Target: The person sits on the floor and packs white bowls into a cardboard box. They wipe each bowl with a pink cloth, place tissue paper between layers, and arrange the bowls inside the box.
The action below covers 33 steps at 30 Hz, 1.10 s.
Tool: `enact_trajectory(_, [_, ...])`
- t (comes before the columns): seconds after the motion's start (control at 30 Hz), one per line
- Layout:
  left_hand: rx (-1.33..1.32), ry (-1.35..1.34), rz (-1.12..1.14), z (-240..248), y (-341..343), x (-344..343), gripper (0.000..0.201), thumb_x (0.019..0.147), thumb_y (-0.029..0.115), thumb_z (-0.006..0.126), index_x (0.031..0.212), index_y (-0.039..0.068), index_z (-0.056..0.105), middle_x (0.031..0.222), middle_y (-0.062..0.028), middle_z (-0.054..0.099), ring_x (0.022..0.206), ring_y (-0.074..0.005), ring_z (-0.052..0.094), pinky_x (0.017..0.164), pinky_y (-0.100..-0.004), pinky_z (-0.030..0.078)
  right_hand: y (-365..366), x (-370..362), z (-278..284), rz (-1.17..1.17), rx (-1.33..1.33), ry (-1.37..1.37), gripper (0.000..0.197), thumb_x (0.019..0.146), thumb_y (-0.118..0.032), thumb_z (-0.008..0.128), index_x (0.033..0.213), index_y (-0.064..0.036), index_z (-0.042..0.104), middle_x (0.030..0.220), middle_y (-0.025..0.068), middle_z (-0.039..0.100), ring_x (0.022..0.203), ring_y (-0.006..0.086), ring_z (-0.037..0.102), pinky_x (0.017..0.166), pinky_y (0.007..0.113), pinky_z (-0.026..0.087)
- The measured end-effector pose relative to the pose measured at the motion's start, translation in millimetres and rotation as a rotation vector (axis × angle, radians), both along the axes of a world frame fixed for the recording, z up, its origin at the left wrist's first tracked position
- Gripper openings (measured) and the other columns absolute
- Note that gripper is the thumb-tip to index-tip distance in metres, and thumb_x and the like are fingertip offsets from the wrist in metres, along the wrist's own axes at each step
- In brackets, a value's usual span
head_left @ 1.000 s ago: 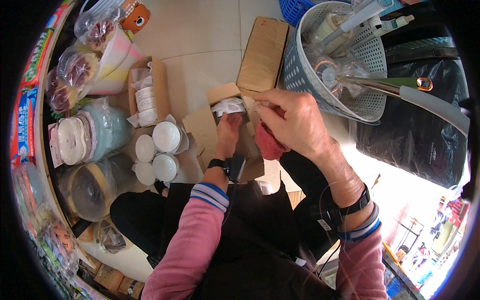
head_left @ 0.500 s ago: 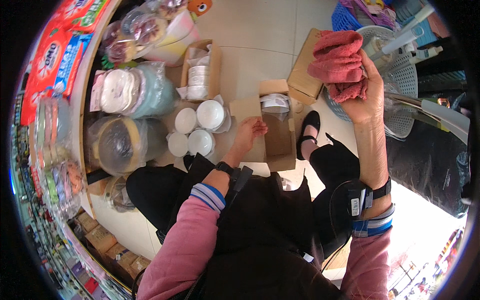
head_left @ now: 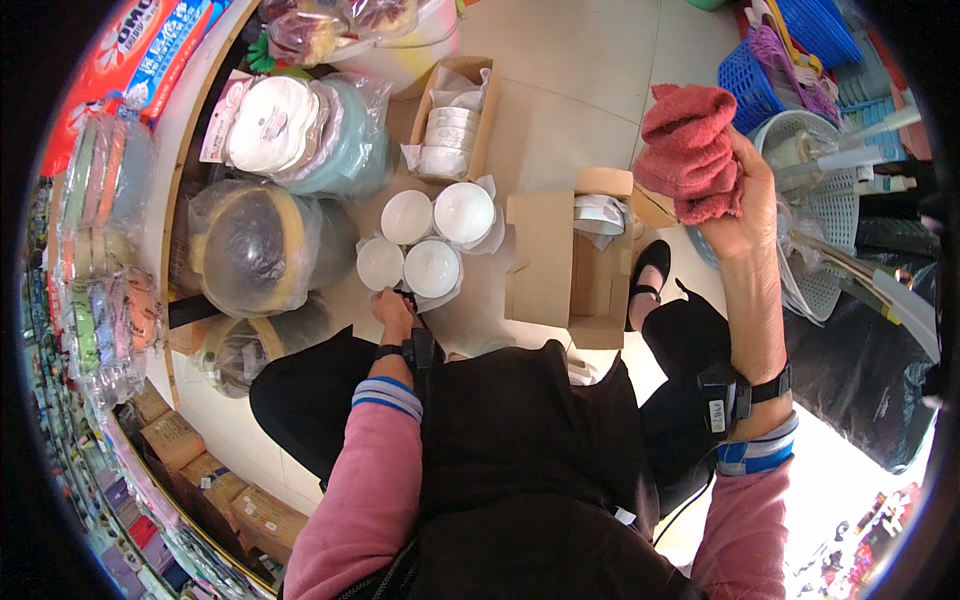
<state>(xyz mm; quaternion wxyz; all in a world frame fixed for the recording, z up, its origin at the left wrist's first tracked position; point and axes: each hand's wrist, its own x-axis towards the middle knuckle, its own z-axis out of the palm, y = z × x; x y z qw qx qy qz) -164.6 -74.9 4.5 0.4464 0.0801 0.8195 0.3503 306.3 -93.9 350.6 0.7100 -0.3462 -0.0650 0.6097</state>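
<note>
My right hand [head_left: 745, 205] is raised on the right, closed round a crumpled red cloth [head_left: 690, 155]. My left hand [head_left: 393, 312] is down at the near edge of a group of white bowls on the floor. Its fingers are bent in beside the near-left white bowl [head_left: 380, 265] and the near-right white bowl [head_left: 432, 268]; whether they grip a rim is hidden. Two more stand behind, a far-left white bowl [head_left: 407, 217] and a far-right white bowl [head_left: 464, 212], with wrapping paper [head_left: 490, 238] at the side.
An opened cardboard box [head_left: 540, 265] holds a paper-wrapped bowl [head_left: 600, 213] at its far end. Behind the bowls, another carton [head_left: 482, 120] contains a row of stacked bowls [head_left: 450, 140]. Bagged pans [head_left: 250, 250] and plates stand on the left; baskets [head_left: 815, 270] crowd the right.
My left hand has moved left from beside the opened box to the near edge of the bowls, and its fingers have curled in. My right hand keeps holding the red cloth. The view has shifted.
</note>
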Motion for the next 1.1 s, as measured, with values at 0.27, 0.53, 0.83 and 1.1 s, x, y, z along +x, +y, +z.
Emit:
enact_trajectory(0.27, [-0.241, 0.697, -0.709, 3.1, -1.9, 34.0, 0.043, 0.081, 0.041, 0.064, 0.102, 0.004, 0.057, 0.093, -0.0151, 0.066, 0.089, -0.0369, 0.063, 0.078, -0.048, 0.049, 25.8, -16.2, -9.3, 0.009, -0.125, -0.028, 0.027, 0.094, -0.018, 0.05, 0.115, -0.0017, 0.054, 0.111, 0.0086, 0.061, 0.103, 0.0207, 0.058, 0.092, 0.038, 0.046])
enact_trajectory(0.53, [-0.206, 0.672, -0.797, -0.6, -2.0, 29.6, 0.038, 0.078, 0.024, 0.066, 0.106, 0.001, 0.054, 0.1, -0.0203, 0.064, 0.093, -0.0389, 0.062, 0.081, -0.0476, 0.049, 29.3, -24.7, -10.3, 0.034, -0.14, -0.115, 0.027, 0.093, -0.019, 0.052, 0.113, -0.0004, 0.055, 0.109, 0.0093, 0.062, 0.101, 0.0203, 0.06, 0.091, 0.037, 0.047])
enact_trajectory(0.83, [-0.103, 0.599, -0.668, -14.2, -12.9, 32.5, 0.059, 0.071, 0.017, 0.073, 0.12, -0.001, 0.045, 0.112, -0.023, 0.058, 0.101, -0.0397, 0.058, 0.082, -0.0454, 0.05, 21.6, -26.5, -6.0, 0.043, -0.16, -0.166, 0.029, 0.094, -0.02, 0.052, 0.114, 0.0007, 0.054, 0.109, 0.0099, 0.062, 0.102, 0.0199, 0.06, 0.091, 0.036, 0.047])
enact_trajectory(1.1, [-0.235, 0.915, -1.091, 11.7, 5.0, 32.2, 0.039, 0.075, 0.027, 0.07, 0.103, 0.003, 0.056, 0.097, -0.0171, 0.063, 0.086, -0.0375, 0.064, 0.075, -0.047, 0.052, 16.8, -25.0, -1.6, 0.023, -0.13, -0.168, 0.025, 0.093, -0.018, 0.053, 0.11, 0.0009, 0.056, 0.107, 0.0102, 0.063, 0.099, 0.0208, 0.061, 0.09, 0.036, 0.048])
